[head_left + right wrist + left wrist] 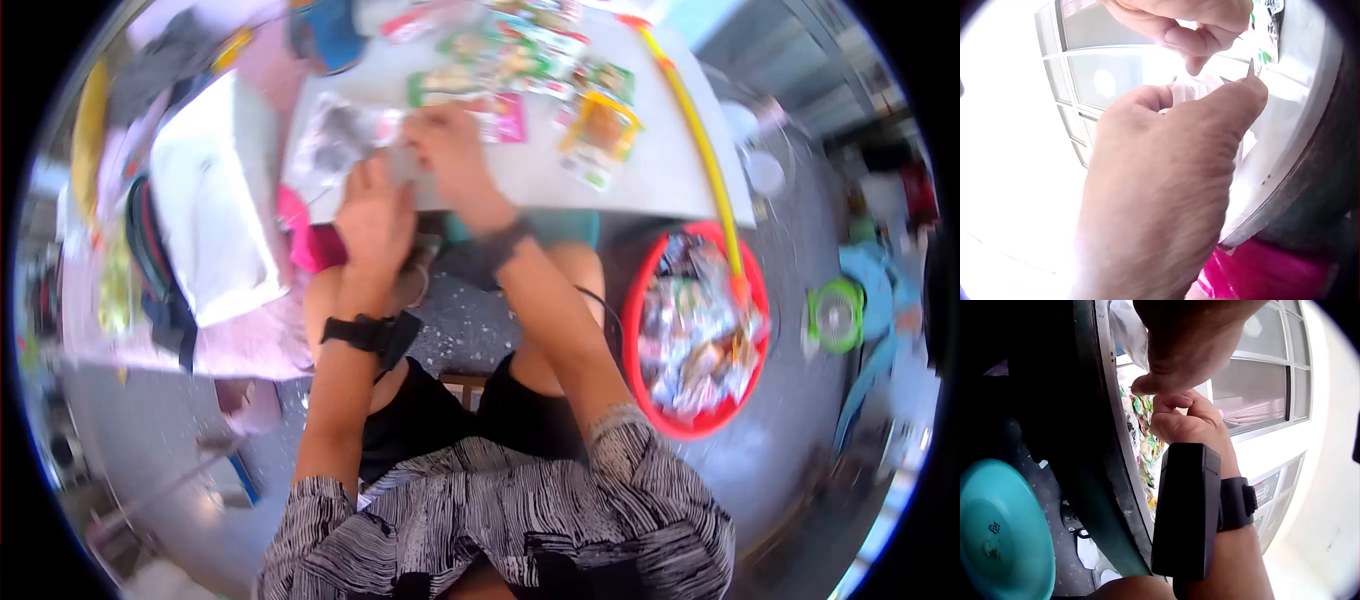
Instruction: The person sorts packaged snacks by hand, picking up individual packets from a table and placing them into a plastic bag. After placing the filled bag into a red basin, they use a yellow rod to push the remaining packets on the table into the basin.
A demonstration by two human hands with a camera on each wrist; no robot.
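A crumpled clear plastic bag lies at the front left of the white table, close to both hands. My left hand grips it, and in the right wrist view the plastic bunches up by the thumb of this left hand. A thin grey pointed tip shows beside that thumb. My right hand comes in from the other side, its fingers curled and pinching at the bag's edge. The fingertips of the right hand meet the plastic there. Motion blurs both hands in the head view.
Colourful food packets are heaped at the table's back, with a yellow packet nearer. A red basin full of packets stands to the right, a yellow stick leaning over it. Left is a white box; beneath the table, a teal basin.
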